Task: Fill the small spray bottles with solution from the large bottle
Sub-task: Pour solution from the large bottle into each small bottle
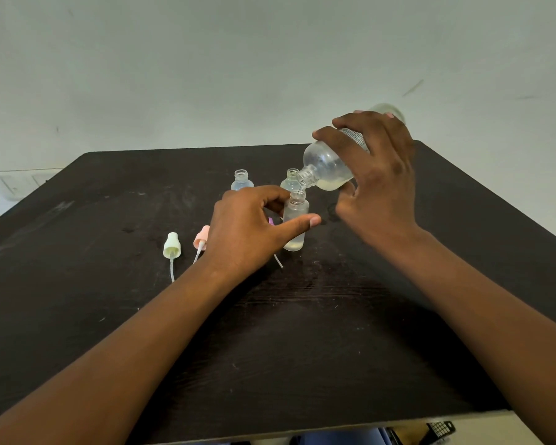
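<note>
My right hand [377, 175] grips the large clear bottle [326, 165], tilted mouth-down to the left. A thin stream runs from its neck into a small frosted spray bottle [296, 210] standing upright on the dark table [302, 332]. A little pale liquid lies at that small bottle's bottom. My left hand [247, 229] holds this small bottle between thumb and fingers. Two other small open bottles stand behind: one [241, 179] to the left, one [291, 179] partly hidden by the large bottle's neck.
Spray caps with dip tubes lie on the table left of my left hand: a pale yellow-white one [172, 247] and a pink one [201, 239]. A purple piece [271, 221] peeks out beside my left hand. The wall rises just behind the table.
</note>
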Action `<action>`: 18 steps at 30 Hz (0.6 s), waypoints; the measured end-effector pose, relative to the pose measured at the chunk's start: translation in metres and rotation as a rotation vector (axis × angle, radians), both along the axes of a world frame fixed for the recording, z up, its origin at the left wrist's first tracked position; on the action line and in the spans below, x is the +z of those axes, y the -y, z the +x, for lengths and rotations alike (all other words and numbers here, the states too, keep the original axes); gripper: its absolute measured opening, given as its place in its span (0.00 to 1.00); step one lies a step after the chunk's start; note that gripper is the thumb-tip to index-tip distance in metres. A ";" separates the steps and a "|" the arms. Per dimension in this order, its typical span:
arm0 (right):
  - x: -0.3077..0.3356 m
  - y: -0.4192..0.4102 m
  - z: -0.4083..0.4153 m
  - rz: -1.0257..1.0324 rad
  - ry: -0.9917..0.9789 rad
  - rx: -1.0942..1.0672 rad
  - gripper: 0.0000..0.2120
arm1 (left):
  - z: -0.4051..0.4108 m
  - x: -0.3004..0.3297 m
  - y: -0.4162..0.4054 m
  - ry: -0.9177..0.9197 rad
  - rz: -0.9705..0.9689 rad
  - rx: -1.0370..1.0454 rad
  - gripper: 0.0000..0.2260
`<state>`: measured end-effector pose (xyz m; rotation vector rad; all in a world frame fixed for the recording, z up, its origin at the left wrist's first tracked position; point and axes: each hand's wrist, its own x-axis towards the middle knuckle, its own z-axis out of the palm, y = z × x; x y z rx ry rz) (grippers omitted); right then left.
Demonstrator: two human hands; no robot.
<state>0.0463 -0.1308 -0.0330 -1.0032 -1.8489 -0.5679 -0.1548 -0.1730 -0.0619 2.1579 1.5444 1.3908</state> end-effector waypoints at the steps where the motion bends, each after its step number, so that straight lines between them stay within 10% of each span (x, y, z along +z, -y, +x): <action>1: 0.000 0.000 0.000 -0.001 0.001 0.000 0.34 | 0.000 0.000 0.000 -0.002 0.000 -0.002 0.22; 18: 0.001 0.000 0.000 0.002 -0.001 0.015 0.33 | 0.000 -0.001 -0.001 0.003 -0.006 -0.007 0.21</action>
